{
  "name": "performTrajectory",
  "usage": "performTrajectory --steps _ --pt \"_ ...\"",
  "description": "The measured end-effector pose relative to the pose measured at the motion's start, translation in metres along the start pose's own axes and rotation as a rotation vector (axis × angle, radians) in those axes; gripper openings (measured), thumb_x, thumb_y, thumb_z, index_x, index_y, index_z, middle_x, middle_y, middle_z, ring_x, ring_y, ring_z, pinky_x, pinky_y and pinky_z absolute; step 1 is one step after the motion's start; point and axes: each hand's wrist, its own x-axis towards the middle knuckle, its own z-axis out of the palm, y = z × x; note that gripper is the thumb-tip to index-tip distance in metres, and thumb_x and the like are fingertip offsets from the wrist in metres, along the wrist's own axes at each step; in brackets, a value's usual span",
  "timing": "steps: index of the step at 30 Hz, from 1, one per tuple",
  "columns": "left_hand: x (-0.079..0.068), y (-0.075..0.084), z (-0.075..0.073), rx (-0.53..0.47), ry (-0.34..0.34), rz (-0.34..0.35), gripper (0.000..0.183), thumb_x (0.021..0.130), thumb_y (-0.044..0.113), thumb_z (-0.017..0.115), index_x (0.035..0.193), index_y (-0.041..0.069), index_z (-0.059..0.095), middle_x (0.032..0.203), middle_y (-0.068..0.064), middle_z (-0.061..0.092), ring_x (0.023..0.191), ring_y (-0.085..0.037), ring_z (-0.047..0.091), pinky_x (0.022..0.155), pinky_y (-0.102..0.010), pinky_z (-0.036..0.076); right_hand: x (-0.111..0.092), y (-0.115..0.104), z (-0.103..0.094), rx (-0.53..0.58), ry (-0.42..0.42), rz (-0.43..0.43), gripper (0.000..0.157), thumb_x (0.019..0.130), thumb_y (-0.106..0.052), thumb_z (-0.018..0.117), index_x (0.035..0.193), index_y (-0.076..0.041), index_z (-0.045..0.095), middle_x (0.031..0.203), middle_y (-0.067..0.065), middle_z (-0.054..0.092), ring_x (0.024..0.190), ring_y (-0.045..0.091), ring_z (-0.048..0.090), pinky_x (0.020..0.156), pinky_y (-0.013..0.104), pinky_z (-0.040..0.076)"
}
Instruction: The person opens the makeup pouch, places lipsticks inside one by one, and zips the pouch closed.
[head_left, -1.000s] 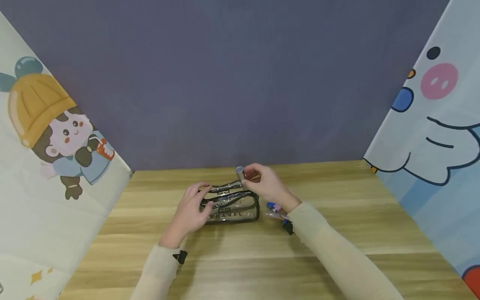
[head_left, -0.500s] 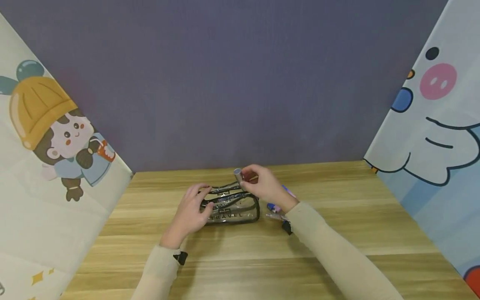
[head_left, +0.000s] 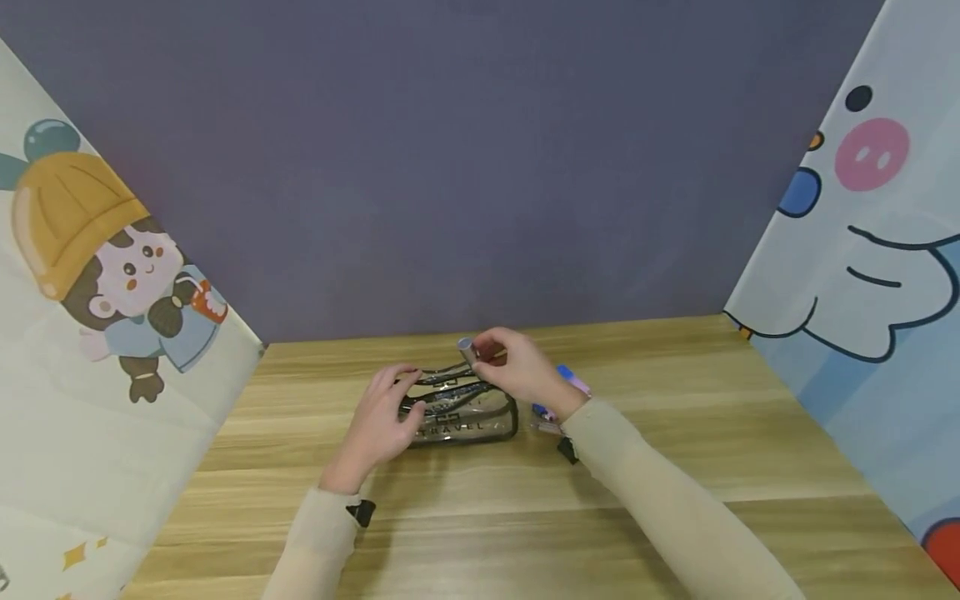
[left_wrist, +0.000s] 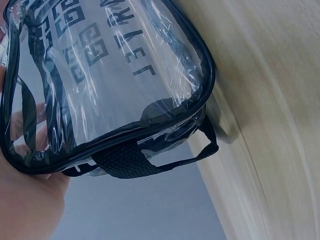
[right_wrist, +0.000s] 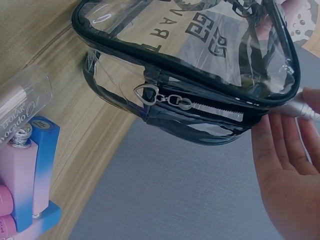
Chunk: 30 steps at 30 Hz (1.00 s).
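A clear plastic travel bag (head_left: 480,427) with black piping stands on the wooden table, its top opening parted. My left hand (head_left: 378,429) grips the bag's left end, thumb at the front; its fingers show through the plastic in the left wrist view. With thumb and fingers, my right hand (head_left: 521,367) pinches a silver cylindrical tube (head_left: 467,348), held tilted at the rear rim of the opening. The right wrist view shows the same tube (right_wrist: 294,107) partly behind the bag's edge. A heart-shaped zipper pull (right_wrist: 146,95) hangs at the bag's right end; a black strap (left_wrist: 125,160) is at the left.
Right of the bag lie several pink-and-blue cosmetic tubes (right_wrist: 20,170) and a clear printed bottle (right_wrist: 25,100), partly under my right forearm. A grey-blue wall (head_left: 480,208) rises at the table's back edge, with cartoon-printed sheets (head_left: 112,275) on both sides.
My right hand has shifted slightly left with the silver tube, uncovering more of a pink-and-blue cosmetic tube behind the wrist. The left hand keeps its hold on the bag.
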Motion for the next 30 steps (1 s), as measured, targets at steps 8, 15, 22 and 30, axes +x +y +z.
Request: performTrajectory --steps 8,15,22,30 --pt "0.0025 -0.0019 0.0018 0.005 -0.004 -0.002 0.053 0.095 0.026 0.058 0.138 -0.005 0.058 0.144 -0.017 0.051 0.137 -0.037 0.041 0.113 -0.056 0.035 0.0003 -0.0014 0.0004 -0.016 -0.02 0.002 0.028 0.093 -0.007 0.071 0.12 0.001 0.066 0.108 0.009 0.066 0.1 0.022 0.064 0.091 0.031 0.057" --pt "0.0014 -0.0006 -0.0014 -0.004 0.002 -0.007 0.052 0.094 0.023 0.059 0.138 -0.006 0.058 0.143 -0.018 0.052 0.137 -0.037 0.042 0.112 -0.057 0.037 0.0033 -0.0012 0.0035 -0.057 -0.052 -0.024 0.027 0.093 -0.007 0.071 0.119 -0.001 0.067 0.108 0.006 0.065 0.099 0.019 0.064 0.09 0.028 0.057" --pt "0.0013 0.0002 -0.0022 0.002 0.011 -0.006 0.053 0.093 0.024 0.059 0.137 -0.006 0.059 0.142 -0.018 0.053 0.136 -0.037 0.043 0.112 -0.055 0.037 0.0056 -0.0053 0.0054 -0.111 -0.079 -0.018 0.028 0.093 -0.005 0.071 0.12 0.0 0.067 0.108 0.006 0.065 0.098 0.018 0.064 0.089 0.026 0.057" --pt "0.0013 -0.0001 -0.0017 -0.003 0.007 -0.009 0.054 0.093 0.025 0.06 0.137 -0.006 0.059 0.143 -0.017 0.052 0.137 -0.037 0.042 0.114 -0.055 0.036 0.0071 -0.0064 0.0076 -0.198 -0.137 -0.021 0.027 0.093 -0.006 0.07 0.12 -0.002 0.068 0.106 0.003 0.065 0.094 0.014 0.063 0.083 0.024 0.056"
